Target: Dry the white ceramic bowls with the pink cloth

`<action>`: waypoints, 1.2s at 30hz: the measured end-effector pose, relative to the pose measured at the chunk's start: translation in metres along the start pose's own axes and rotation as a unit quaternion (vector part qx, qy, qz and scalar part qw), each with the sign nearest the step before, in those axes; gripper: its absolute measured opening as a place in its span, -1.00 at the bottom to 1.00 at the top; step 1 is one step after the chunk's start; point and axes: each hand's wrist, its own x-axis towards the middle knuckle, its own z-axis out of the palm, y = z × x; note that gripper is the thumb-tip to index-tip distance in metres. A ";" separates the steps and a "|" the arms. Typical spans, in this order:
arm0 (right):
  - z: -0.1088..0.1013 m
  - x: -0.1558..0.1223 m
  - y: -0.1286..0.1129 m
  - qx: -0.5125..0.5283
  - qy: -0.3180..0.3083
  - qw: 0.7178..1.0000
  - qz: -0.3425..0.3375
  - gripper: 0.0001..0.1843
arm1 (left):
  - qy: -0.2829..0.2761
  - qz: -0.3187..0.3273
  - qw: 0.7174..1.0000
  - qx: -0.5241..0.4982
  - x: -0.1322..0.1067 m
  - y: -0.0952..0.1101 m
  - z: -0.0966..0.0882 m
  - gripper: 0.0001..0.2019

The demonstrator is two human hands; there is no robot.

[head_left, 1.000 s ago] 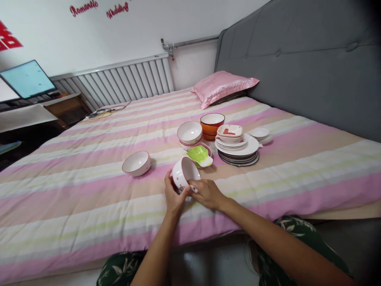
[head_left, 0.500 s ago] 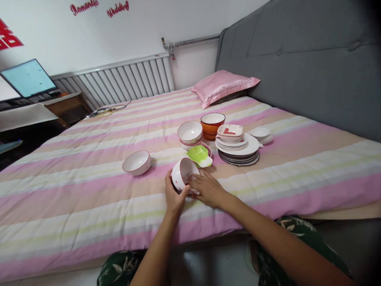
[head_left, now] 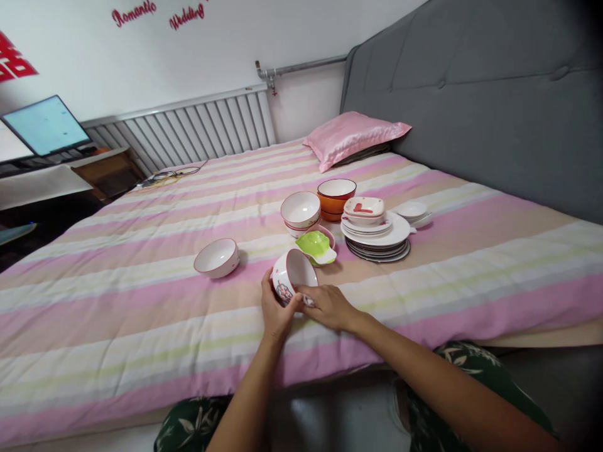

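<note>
Seen from the head camera, a person's left hand (head_left: 274,314) and right hand (head_left: 330,306) grip a small patterned bowl (head_left: 293,276) tipped on its side on the near part of a striped quilt (head_left: 117,301). The left fingers wrap its near-left wall and the right fingers curl onto its near rim. A green leaf-shaped dish (head_left: 318,245) sits just beyond it, a stack of plates (head_left: 377,242) to the right and a white bowl (head_left: 217,257) well apart to the left.
</note>
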 end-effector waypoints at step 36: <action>0.002 0.001 0.012 0.018 0.052 0.991 -0.123 -0.76 | 0.009 0.003 1.000 0.016 -0.001 0.004 0.000 -0.27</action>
